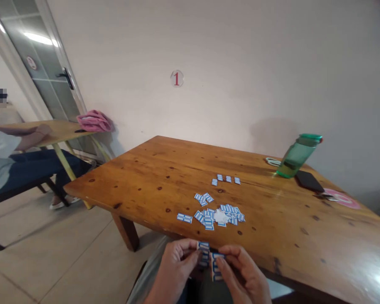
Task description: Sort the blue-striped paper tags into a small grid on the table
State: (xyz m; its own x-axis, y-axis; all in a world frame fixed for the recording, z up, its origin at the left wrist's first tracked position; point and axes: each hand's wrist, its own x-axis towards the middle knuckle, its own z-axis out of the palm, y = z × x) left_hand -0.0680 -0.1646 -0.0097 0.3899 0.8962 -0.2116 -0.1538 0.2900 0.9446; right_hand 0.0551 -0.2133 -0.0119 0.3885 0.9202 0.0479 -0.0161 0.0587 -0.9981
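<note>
My left hand [180,264] pinches a small white card with blue print [203,249] between thumb and fingers, just off the table's front edge. Beside it, my right hand [243,270] grips a similar blue-printed card [215,268], held upright and slightly lower. The two cards are close together; whether they touch is hard to tell. On the wooden table [164,169] ahead lies a loose pile of such cards [221,215], with some plain white pieces on top. Smaller groups lie around it: a pair [184,218], a little cluster [203,198] and several spaced cards [228,179] farther back.
A green bottle [299,156] stands at the back right, near a dark phone-like object [309,181], a white cable [272,161] and a pink round mat [343,198]. To the left, another person's arm [34,135] rests on a second table [61,128] with a pink cloth [95,121].
</note>
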